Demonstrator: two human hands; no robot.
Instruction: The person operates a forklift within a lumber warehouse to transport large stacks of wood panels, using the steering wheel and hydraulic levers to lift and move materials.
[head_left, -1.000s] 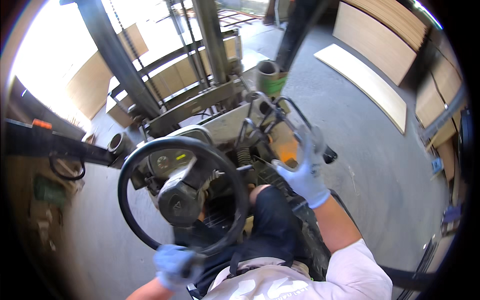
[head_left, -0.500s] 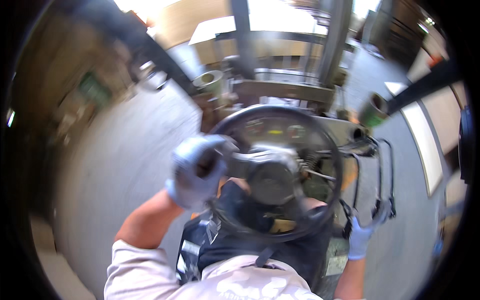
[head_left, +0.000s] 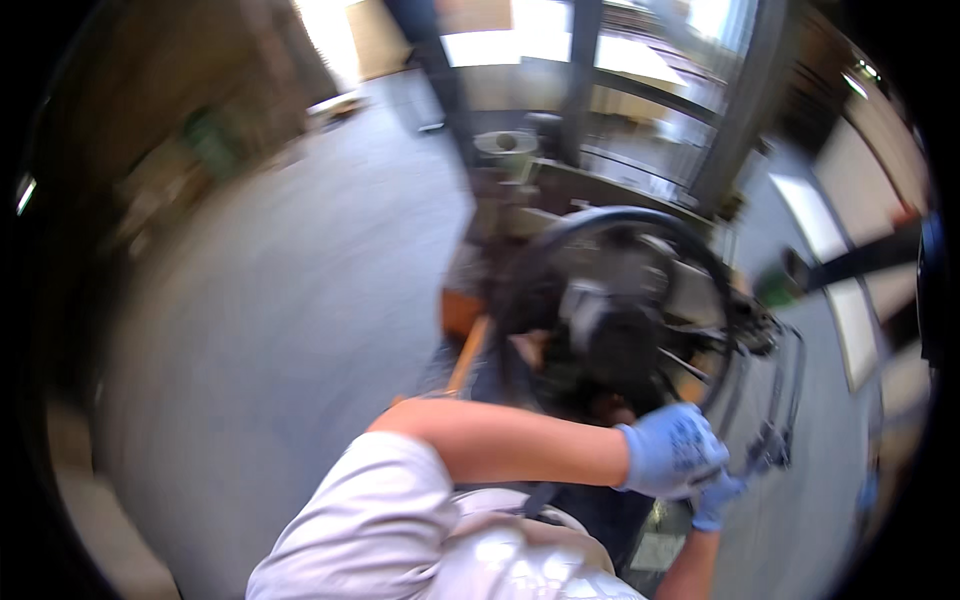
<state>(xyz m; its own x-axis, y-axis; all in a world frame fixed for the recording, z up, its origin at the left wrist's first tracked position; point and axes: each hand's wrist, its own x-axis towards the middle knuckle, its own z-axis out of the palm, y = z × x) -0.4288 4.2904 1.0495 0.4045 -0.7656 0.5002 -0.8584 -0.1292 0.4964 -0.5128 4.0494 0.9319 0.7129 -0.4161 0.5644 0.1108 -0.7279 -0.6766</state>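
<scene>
One black, round-rimmed steering wheel [head_left: 620, 345], left of at least two bent black metal levers [head_left: 778, 385]. Two blue-gloved hands: left hand [head_left: 676, 452], curled at the wheel's lower right, grip unclear; right hand [head_left: 726, 489], partly hidden, at the levers' lower ends, closure impossible to tell.

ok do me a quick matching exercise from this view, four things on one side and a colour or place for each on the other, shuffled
Column one
1. steering wheel
2. left hand
3. right hand
4. thin slanting bar

Column two
A. next to the levers, at the picture's lower right
B. orange
C. by the wheel's lower right, forearm across the body
D. black

Pairs: 1-D, 2-C, 3-A, 4-B
</scene>
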